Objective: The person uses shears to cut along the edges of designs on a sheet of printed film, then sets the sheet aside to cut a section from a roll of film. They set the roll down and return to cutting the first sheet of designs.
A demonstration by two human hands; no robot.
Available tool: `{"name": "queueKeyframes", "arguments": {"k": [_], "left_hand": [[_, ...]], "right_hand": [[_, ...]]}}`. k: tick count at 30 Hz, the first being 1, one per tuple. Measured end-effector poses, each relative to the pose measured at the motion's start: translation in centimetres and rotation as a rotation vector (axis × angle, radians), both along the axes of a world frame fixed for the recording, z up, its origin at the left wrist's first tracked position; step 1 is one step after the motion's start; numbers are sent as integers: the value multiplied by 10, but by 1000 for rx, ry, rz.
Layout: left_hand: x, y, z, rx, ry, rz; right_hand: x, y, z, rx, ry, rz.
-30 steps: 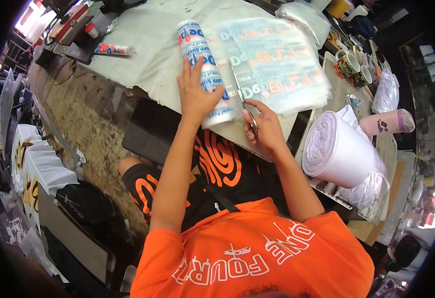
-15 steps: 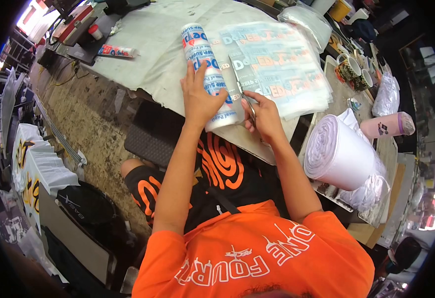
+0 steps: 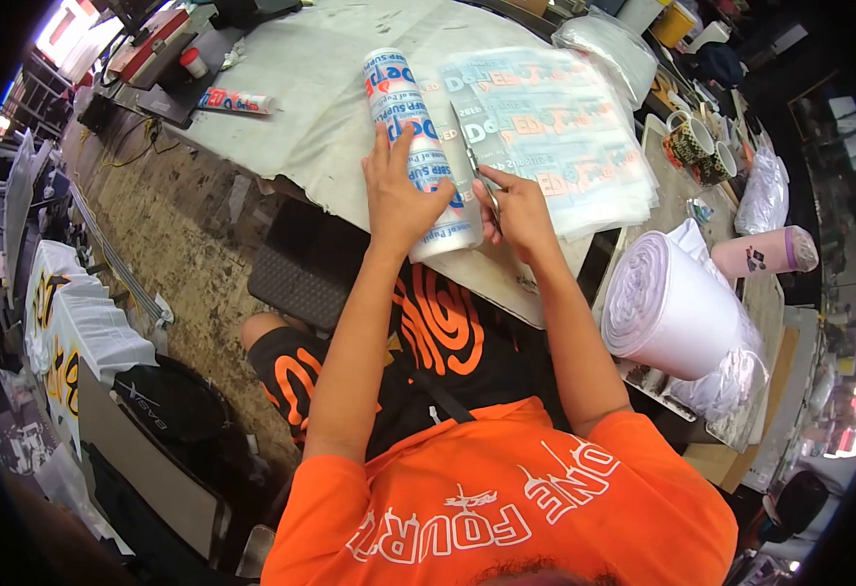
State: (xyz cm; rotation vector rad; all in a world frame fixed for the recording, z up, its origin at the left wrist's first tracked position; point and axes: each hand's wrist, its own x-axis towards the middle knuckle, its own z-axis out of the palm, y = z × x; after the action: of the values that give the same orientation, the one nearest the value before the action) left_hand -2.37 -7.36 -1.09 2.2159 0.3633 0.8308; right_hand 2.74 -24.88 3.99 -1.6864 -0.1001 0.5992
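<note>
A roll of printed film or paper, with blue and red lettering, lies on the pale-covered table. My left hand holds it down from above, fingers spread along its upper side and thumb on its right side. Just right of the roll, my right hand is closed around the handles of metal scissors, whose blades point away from me. The blades lie at the gap between the roll and a stack of translucent printed sheets. How far the blades are apart is hard to make out.
A big white fabric roll stands at the right, near a pink tumbler and patterned mugs. A smaller printed roll lies at the far left. A clear plastic bundle sits behind the sheets.
My right hand and the scissors have moved slightly away from me and to the right. The left hand stays on the roll; the whole view has shifted slightly.
</note>
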Motion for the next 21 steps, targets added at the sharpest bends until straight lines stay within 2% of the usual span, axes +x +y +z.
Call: {"name": "queueKeyframes", "arguments": {"k": [13, 21], "left_hand": [[-1, 0, -1, -22, -9, -35], [-1, -1, 2, 26, -2, 22]], "right_hand": [[29, 24, 4, 5, -18, 21], [42, 38, 7, 18, -27, -7]]}}
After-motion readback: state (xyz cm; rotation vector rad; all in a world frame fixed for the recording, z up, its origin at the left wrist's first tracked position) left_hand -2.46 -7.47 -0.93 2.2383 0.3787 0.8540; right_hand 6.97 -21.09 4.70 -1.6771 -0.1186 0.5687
